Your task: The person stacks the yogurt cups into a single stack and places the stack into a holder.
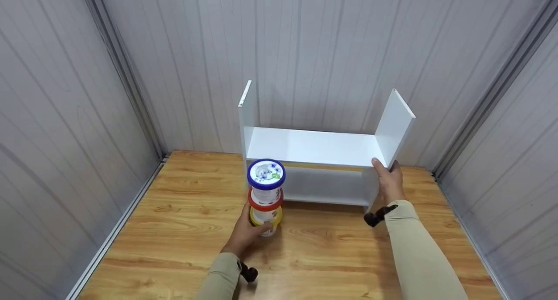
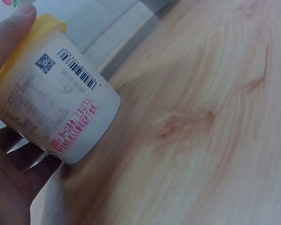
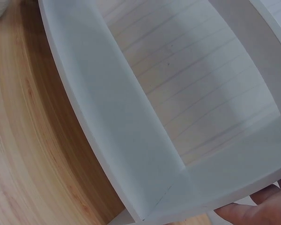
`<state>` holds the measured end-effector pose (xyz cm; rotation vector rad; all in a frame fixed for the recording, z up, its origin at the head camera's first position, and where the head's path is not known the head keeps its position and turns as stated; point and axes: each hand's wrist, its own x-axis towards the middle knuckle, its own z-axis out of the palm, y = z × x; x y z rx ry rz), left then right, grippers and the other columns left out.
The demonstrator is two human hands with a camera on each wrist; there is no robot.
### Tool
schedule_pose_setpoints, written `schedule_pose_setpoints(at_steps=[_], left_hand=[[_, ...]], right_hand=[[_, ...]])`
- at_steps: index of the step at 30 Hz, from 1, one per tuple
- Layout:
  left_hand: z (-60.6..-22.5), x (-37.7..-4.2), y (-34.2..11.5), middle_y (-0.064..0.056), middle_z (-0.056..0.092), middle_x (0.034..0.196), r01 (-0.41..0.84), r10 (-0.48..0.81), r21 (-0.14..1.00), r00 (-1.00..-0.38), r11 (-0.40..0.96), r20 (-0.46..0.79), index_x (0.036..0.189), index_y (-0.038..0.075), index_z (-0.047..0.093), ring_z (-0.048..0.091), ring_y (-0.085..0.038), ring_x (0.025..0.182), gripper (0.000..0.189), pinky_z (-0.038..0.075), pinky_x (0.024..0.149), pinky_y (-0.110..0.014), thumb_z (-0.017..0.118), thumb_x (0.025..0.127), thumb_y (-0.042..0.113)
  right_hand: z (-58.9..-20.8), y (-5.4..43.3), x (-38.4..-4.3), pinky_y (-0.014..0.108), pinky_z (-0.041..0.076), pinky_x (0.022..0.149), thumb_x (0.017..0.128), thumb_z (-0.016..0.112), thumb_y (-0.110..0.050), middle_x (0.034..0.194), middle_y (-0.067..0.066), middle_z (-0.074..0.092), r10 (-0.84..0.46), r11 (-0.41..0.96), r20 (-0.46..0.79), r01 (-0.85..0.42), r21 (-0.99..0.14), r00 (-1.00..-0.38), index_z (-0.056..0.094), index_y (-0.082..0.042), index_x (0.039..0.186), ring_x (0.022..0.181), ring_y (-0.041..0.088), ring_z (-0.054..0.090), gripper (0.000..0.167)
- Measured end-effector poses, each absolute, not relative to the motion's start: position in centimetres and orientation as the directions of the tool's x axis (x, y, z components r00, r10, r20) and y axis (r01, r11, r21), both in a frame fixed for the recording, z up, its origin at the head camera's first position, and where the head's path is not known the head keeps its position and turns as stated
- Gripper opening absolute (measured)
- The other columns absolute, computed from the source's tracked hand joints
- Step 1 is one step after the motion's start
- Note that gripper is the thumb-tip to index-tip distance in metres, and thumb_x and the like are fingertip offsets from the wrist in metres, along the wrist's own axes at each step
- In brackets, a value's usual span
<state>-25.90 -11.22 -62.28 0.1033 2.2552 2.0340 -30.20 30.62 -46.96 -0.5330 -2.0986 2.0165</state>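
Observation:
Three round tubs stand stacked in front of a white two-tier shelf [image 1: 314, 147]. The top tub [image 1: 266, 173] has a blue lid, the middle tub [image 1: 267, 199] a red one. My left hand [image 1: 244, 232] grips the lowest tub [image 2: 61, 93], which is yellow-lidded and printed with a barcode and red lettering; the thumb presses near its lid and the fingers wrap behind it. On the shelf's right side panel [image 1: 394, 125], my right hand [image 1: 389, 180] holds the edge near the upper board, thumb on the inner face and fingers outside.
A wood-grain tabletop [image 1: 192, 221] lies under everything. Pale panelled walls [image 1: 314, 51] enclose it at the back and both sides. The shelf's left side panel [image 1: 247, 117] rises behind the stack, and its lower board [image 1: 327, 186] sits just above the tabletop.

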Motion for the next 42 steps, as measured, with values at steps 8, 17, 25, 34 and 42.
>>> schedule_pose_setpoints(at_steps=[8, 17, 25, 34, 42], left_hand=[[-62.1, -25.7, -10.7, -0.004, 0.051, 0.147, 0.042, 0.14, 0.985, -0.99, 0.167, 0.019, 0.155, 0.025, 0.029, 0.046, -0.033, 0.137, 0.109, 0.032, 0.116, -0.06, 0.095, 0.069, 0.03], [-62.2, -25.7, -9.9, -0.001, 0.052, 0.143, 0.033, 0.17, 0.979, -0.985, 0.199, -0.001, 0.146, 0.025, 0.034, 0.047, -0.03, 0.136, 0.103, 0.03, 0.116, -0.061, 0.096, 0.065, 0.038], [-62.3, -25.8, -8.8, 0.0, 0.054, 0.141, 0.094, 0.23, 0.971, -0.972, 0.218, 0.043, 0.149, 0.024, 0.034, 0.05, -0.029, 0.133, 0.103, 0.035, 0.114, -0.059, 0.095, 0.067, 0.04], [-62.2, -25.7, -7.0, 0.007, 0.054, 0.142, 0.107, 0.261, 0.979, -0.963, 0.175, 0.059, 0.15, 0.033, 0.036, 0.051, -0.024, 0.133, 0.105, 0.034, 0.115, -0.057, 0.097, 0.064, 0.031], [-62.7, -25.7, -6.0, 0.003, 0.056, 0.139, 0.137, 0.267, 0.972, -0.96, 0.19, 0.083, 0.151, 0.027, 0.036, 0.053, -0.024, 0.129, 0.103, 0.038, 0.113, -0.053, 0.096, 0.067, 0.033]], right_hand=[[-47.1, 30.5, -30.1, 0.046, 0.017, 0.124, 0.096, 0.066, -0.047, 0.168, 0.014, 0.015, 0.381, 0.013, -0.096, 0.109, -0.994, -0.92, 0.004, -0.013, 0.164, 0.152, 0.029, 0.02, 0.098], [-47.1, 30.3, -30.0, 0.044, 0.015, 0.124, 0.095, 0.065, -0.05, 0.169, 0.011, 0.012, 0.379, 0.008, -0.123, 0.136, -0.991, -0.917, 0.003, -0.016, 0.164, 0.153, 0.027, 0.017, 0.099], [-47.3, 30.0, -30.1, 0.046, 0.015, 0.124, 0.094, 0.065, -0.055, 0.17, 0.008, 0.008, 0.369, 0.008, -0.142, 0.156, -0.988, -0.918, 0.001, -0.019, 0.164, 0.154, 0.026, 0.015, 0.102], [-47.4, 30.0, -30.1, 0.047, 0.016, 0.124, 0.094, 0.066, -0.053, 0.169, 0.009, 0.011, 0.365, -0.006, -0.127, 0.134, -0.991, -0.922, 0.002, -0.019, 0.164, 0.153, 0.027, 0.017, 0.101], [-47.7, 29.9, -30.2, 0.041, 0.017, 0.124, 0.095, 0.065, -0.05, 0.168, 0.01, 0.016, 0.371, 0.006, -0.085, 0.094, -0.996, -0.925, 0.005, -0.015, 0.164, 0.152, 0.025, 0.02, 0.097]])
